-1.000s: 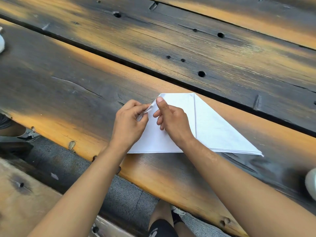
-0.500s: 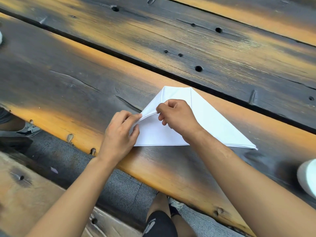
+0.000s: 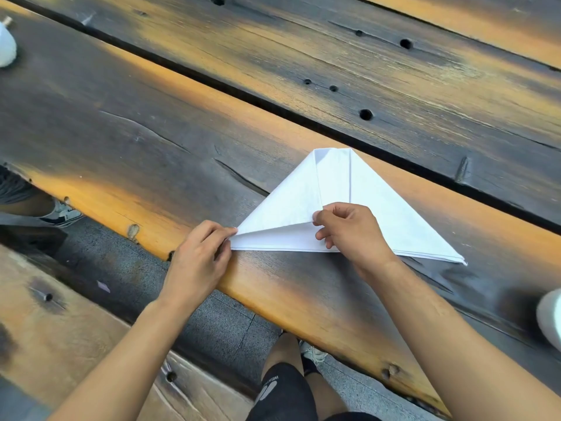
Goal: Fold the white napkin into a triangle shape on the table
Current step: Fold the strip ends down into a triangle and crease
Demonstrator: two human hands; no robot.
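The white napkin (image 3: 382, 205) lies on the dark wooden table (image 3: 151, 132) as a broad triangle, its long edge toward me and its blunt peak pointing away. My left hand (image 3: 197, 256) pinches the napkin's left corner at the table's near edge. My right hand (image 3: 352, 229) pinches the free tip of the left flap near the middle of the napkin, holding it slightly lifted. The right half lies flat, with its point stretched out to the right.
A white rounded object (image 3: 551, 314) sits at the right edge of the table and another white object (image 3: 6, 47) at the far left. Below the table edge are a wooden bench (image 3: 60, 329), grey paving, my knee, and someone's shoe (image 3: 63, 212).
The left flap has been drawn down and out. My left hand slid left to the napkin's left corner, and my right hand moved down toward the long edge with the flap's tip.
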